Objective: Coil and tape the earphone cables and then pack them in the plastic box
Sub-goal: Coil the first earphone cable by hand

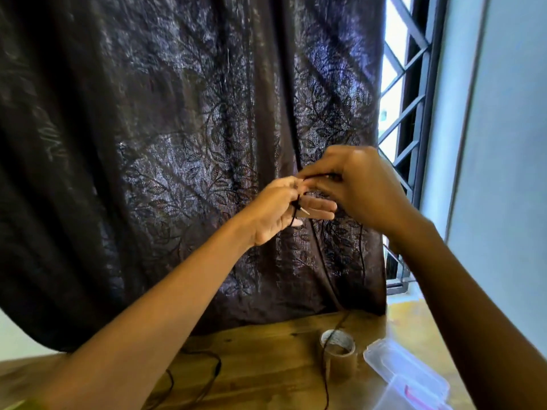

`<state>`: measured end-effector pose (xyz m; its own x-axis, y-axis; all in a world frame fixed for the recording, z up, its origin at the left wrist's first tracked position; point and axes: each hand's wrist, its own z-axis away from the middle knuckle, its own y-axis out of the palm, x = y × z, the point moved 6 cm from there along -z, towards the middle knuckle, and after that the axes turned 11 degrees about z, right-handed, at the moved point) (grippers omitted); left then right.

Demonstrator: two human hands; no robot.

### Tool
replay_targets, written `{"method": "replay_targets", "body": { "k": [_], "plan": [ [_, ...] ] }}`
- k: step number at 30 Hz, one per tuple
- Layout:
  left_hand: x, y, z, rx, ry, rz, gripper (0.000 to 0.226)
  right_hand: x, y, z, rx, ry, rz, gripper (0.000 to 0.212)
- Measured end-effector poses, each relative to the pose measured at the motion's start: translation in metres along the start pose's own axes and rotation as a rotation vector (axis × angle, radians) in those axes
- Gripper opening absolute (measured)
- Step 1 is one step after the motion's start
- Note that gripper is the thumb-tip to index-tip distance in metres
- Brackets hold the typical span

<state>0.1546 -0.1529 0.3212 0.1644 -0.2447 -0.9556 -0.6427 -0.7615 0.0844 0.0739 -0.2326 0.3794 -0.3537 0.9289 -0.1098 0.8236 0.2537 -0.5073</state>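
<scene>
Cable in left grip, right grip

Down on the wooden bench, a brown tape roll stands on its edge, hollow core facing up, right of centre. An earphone cable drops in from above, crosses the roll's rim and runs on down its front side toward the near edge. Just to the right sits the clear plastic box, a red streak showing through it, its right end hidden behind a forearm. Over on the left, a loose black cable lies in slack loops on the wood, well apart from the roll.
</scene>
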Motion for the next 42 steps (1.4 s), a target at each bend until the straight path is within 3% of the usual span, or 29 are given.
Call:
{"method": "replay_targets", "body": {
  "k": [9,17,23,31,36,42],
  "plan": [
    [-0.007,0.004,0.007,0.009,0.045,0.228,0.034,-0.031,0.022,-0.021,0.102,0.166,-0.360,0.006],
    [-0.017,0.001,0.008,0.007,0.054,0.355,0.041,-0.052,0.049,-0.007,0.008,0.331,-0.609,0.034],
    [-0.032,-0.001,0.011,0.093,0.064,0.507,0.045,-0.060,0.071,0.016,-0.033,0.514,-0.697,0.028],
    [-0.036,-0.016,-0.001,-0.004,0.142,0.465,0.043,-0.031,0.111,0.055,0.254,0.501,-0.436,0.022],
    [-0.032,-0.026,-0.005,-0.090,0.182,0.369,0.039,-0.010,0.111,0.070,0.454,0.363,-0.219,0.039],
    [-0.023,-0.034,-0.007,-0.144,0.185,0.379,0.036,0.017,0.068,0.061,0.418,0.164,-0.025,0.028]
  ]
}}
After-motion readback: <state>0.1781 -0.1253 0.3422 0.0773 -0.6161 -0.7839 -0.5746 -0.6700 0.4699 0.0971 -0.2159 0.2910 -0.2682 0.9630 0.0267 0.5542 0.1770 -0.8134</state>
